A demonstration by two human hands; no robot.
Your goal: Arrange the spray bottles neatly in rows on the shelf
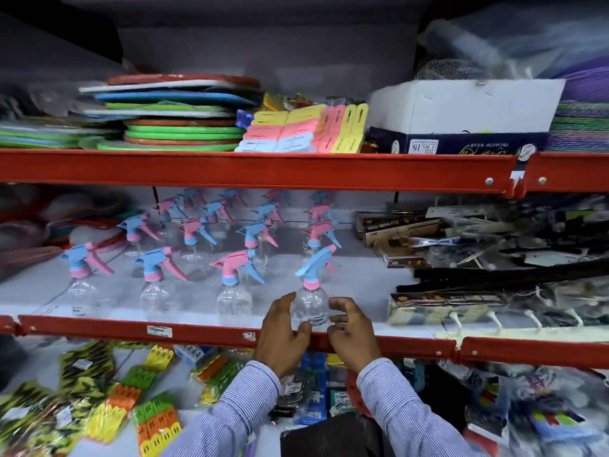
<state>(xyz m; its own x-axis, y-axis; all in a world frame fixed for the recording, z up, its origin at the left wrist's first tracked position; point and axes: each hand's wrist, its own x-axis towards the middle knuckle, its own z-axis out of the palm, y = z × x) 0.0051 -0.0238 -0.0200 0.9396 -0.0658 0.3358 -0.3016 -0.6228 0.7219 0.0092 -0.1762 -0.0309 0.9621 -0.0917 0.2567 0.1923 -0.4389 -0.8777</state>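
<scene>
My left hand (285, 328) & right hand (351, 328) sit on 2 sides of the front-right spray bottle (311, 291), fingers half open, barely touching it, not gripping. It's at the shelf (204, 331) edge. A bump could tip it off or into the next bottle (235, 291). The bottles look empty inside.

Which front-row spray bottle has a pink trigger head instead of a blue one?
The third spray bottle from the left, just left of the one between the hands. Its head is pink with a blue collar; the other three front bottles have blue heads with pink collars.
</scene>
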